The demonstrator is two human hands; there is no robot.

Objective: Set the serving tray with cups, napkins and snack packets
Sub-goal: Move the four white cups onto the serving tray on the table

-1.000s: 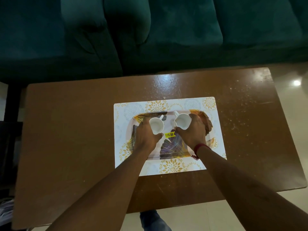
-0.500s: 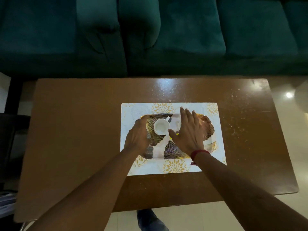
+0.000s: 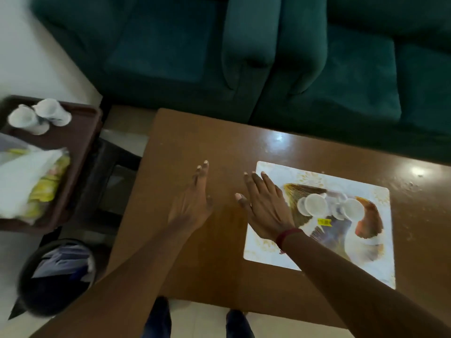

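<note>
Two white cups (image 3: 315,203) (image 3: 353,209) stand side by side on the patterned serving tray (image 3: 368,225), which lies on a white floral placemat (image 3: 268,250). My right hand (image 3: 264,206) hovers open with straight fingers over the tray's left end, holding nothing. Over the bare wooden table (image 3: 195,264) to its left, my left hand (image 3: 192,203) is open too, fingers pointing away. On a dark side tray (image 3: 80,152) at the far left stand two more white cups (image 3: 39,117) and plastic bags with napkins and yellow snack packets (image 3: 36,179).
A dark green sofa (image 3: 244,57) runs along the table's far side. A round black bin (image 3: 56,276) with bags inside stands on the floor at lower left, below the side tray's stool. My feet show under the table's near edge.
Both hands have let go of the cups on the tray and swung left, open. The view has turned left, bringing the side tray and bin into sight.
</note>
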